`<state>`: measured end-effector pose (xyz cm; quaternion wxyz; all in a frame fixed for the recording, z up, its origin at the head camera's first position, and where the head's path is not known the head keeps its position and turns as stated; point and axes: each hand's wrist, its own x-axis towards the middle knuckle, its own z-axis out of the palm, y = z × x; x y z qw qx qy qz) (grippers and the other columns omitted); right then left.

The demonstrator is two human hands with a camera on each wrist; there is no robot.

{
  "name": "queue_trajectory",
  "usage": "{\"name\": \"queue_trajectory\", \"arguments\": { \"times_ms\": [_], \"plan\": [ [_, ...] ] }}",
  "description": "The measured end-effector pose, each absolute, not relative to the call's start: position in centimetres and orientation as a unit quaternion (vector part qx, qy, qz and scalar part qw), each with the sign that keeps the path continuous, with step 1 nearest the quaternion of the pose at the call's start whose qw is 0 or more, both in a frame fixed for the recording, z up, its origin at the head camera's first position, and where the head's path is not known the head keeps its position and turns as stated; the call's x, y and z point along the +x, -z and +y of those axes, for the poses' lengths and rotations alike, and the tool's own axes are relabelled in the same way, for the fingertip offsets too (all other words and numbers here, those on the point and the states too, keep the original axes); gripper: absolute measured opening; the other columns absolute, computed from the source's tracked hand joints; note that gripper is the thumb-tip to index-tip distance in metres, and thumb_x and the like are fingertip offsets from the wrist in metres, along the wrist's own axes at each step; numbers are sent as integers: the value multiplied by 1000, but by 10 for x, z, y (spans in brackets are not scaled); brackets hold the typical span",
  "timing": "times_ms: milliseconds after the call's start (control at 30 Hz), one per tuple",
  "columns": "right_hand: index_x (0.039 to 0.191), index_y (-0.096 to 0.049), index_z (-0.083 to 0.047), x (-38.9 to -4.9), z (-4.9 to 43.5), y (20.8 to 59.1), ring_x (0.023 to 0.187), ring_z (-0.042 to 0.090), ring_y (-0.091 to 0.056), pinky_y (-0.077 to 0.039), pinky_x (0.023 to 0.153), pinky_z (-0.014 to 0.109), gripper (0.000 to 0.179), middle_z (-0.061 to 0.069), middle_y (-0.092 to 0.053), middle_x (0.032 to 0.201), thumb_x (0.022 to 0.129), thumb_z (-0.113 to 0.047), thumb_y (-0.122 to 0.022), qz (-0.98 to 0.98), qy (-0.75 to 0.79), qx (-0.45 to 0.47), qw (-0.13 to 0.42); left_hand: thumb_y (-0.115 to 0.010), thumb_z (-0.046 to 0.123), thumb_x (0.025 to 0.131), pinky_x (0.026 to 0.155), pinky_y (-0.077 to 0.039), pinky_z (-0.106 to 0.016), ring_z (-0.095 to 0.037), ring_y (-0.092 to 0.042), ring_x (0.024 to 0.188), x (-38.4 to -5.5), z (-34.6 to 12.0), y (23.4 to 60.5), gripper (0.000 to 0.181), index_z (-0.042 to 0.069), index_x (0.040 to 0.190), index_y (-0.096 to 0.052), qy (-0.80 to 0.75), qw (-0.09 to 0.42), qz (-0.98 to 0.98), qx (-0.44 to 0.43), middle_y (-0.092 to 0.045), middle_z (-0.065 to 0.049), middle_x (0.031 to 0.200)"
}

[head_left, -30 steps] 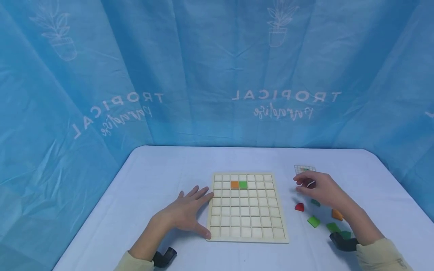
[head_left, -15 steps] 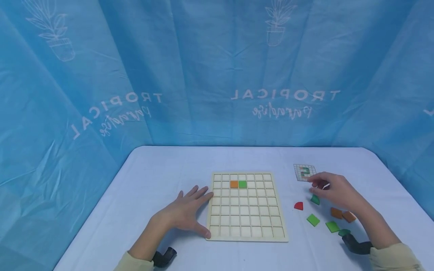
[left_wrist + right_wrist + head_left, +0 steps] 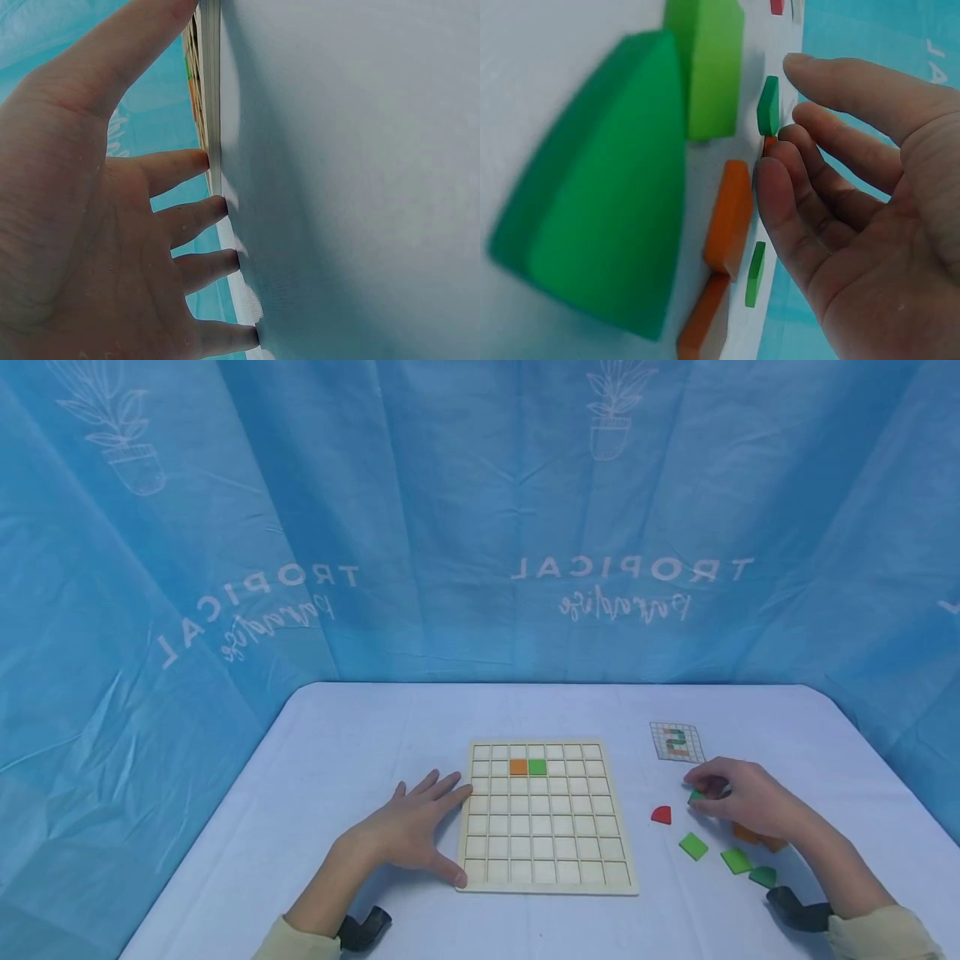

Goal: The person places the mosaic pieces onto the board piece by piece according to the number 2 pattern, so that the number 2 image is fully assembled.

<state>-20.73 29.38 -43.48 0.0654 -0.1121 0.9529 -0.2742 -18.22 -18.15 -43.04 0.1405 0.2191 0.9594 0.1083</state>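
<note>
Slipping is the likeliest fault at the dark green piece (image 3: 696,796), which is framed by the bent thumb and forefinger of the right hand (image 3: 746,791); whether it is pinched or merely straddled cannot be told, the contact being small and partly covered. If only its rim is taken, it could be twisted loose. The orange pieces (image 3: 729,217), partly hidden by the right hand in the head view, could be nudged by a low sweep. The gridded board (image 3: 551,888) is touched along its left edge by the left hand (image 3: 408,832), whose fingers are spread and grasp nothing; if pushed sideways, it could be shifted, and the orange tile (image 3: 519,767) and green tile (image 3: 537,767) jolted in their cells.
</note>
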Motion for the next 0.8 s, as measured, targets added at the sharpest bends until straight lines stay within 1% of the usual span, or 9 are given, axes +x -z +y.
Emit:
{"name": "queue_trajectory", "arguments": {
  "times_ms": [100,267,400,533,700,800],
  "plan": [
    [109,-69,-8,-207,292,435,80,18,-53,-49,69,32,39,-1,-60,89,76,-23,-82,953,274,-109,71,-68,85,47,107,-9,-67,-31,-8,145,-182,-181,430,126,27,151,-32,-110,141,959,219,-20,-1,158],
    [107,-70,-7,-206,291,438,80,18,-54,-50,71,34,38,0,-61,90,75,-21,-83,958,261,-105,60,-68,86,47,107,-9,-68,-31,-8,145,-182,-182,430,126,27,152,-31,-109,142,959,220,-20,0,158],
    [106,-71,-6,-206,291,439,80,18,-55,-51,72,36,38,0,-61,91,74,-22,-84,962,249,-105,52,-67,86,46,107,-9,-67,-31,-8,145,-182,-182,430,126,27,152,-31,-106,141,960,219,-20,0,158],
    [105,-72,-8,-205,291,441,79,18,-54,-51,72,36,37,0,-60,91,73,-22,-84,964,239,-103,50,-67,87,46,107,-9,-67,-31,-8,145,-182,-182,431,126,27,152,-31,-105,142,960,218,-20,-1,158],
    [103,-72,-8,-205,290,440,79,18,-52,-49,70,35,32,1,-59,90,75,-20,-83,964,236,-103,58,-67,87,46,107,-9,-67,-30,-8,145,-182,-182,430,126,28,152,-31,-103,142,960,218,-19,0,158],
    [103,-71,-8,-205,289,440,78,18,-52,-49,70,34,32,0,-58,88,75,-19,-82,964,239,-98,69,-67,87,47,107,-9,-67,-30,-8,145,-182,-182,430,126,27,152,-31,-102,141,960,220,-19,0,159]
  ]
}}
